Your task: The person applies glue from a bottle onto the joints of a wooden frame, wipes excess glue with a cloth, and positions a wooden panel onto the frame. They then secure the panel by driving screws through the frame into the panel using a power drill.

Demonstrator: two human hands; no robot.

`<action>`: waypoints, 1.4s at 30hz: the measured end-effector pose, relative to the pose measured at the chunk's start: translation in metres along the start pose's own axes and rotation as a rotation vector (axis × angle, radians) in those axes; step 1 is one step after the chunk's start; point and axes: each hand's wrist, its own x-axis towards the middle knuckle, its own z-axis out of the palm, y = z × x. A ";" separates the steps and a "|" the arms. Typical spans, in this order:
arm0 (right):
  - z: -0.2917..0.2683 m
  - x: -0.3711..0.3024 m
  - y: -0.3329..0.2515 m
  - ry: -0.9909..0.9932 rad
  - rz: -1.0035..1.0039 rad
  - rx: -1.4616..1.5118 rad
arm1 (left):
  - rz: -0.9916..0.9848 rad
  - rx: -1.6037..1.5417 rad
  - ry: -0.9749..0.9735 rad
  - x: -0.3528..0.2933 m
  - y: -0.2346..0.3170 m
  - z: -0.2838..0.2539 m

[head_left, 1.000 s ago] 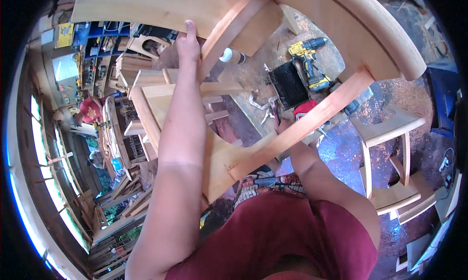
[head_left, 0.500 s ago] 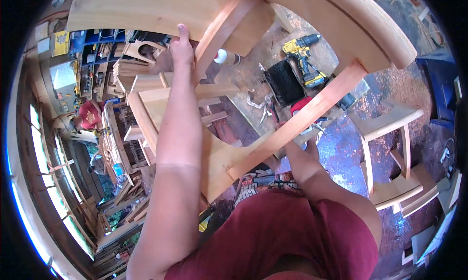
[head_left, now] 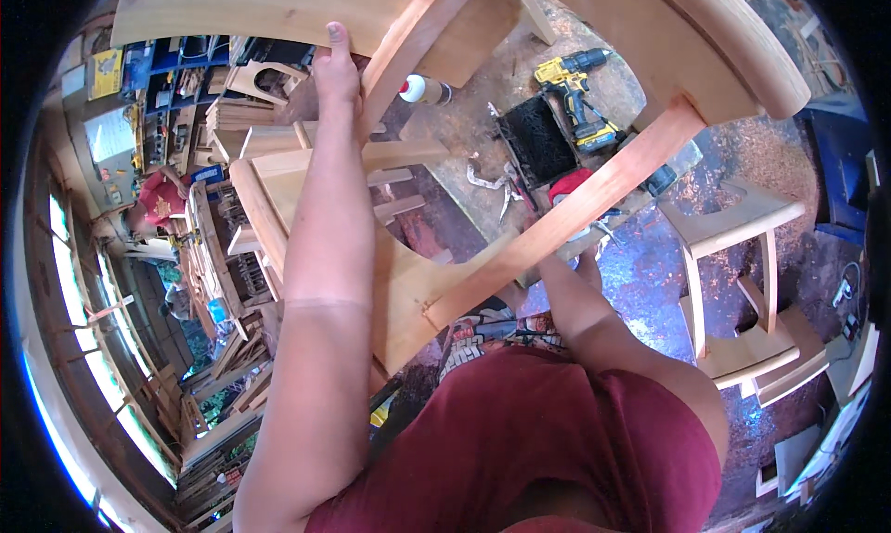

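A pale wooden furniture frame [head_left: 585,194], with wide curved boards joined by straight rails, is tilted up in front of me. My left hand [head_left: 336,77] grips it at the far left, beside a slanting rail; the thumb points up along the board and the fingers are hidden behind the wood. My right hand [head_left: 587,269] is low behind the near rail, which covers much of it, so its fingers cannot be made out. Close beyond it, pliers [head_left: 509,188] and a red-and-white tool [head_left: 568,186] lie on the bench.
A yellow-and-black cordless drill [head_left: 575,97], a black tray [head_left: 538,141] and a white-and-red bottle [head_left: 427,89] are on the bench. Another wooden frame [head_left: 733,231] stands on the floor at right. At left, a person in red [head_left: 160,199] is near stacked wood.
The wooden frame and my left hand have shifted slightly up and left in view. My grip looks the same, and the right hand stays low behind the rail.
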 end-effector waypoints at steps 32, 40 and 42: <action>0.012 0.038 -0.174 -0.257 -0.401 0.196 | -0.094 0.447 0.057 -0.013 0.032 0.015; 0.052 0.054 -0.217 -0.201 -0.375 0.273 | 0.121 0.177 0.044 -0.015 0.013 0.022; 0.065 0.071 -0.207 -0.227 -0.229 0.268 | 0.009 0.345 0.046 -0.004 0.004 0.011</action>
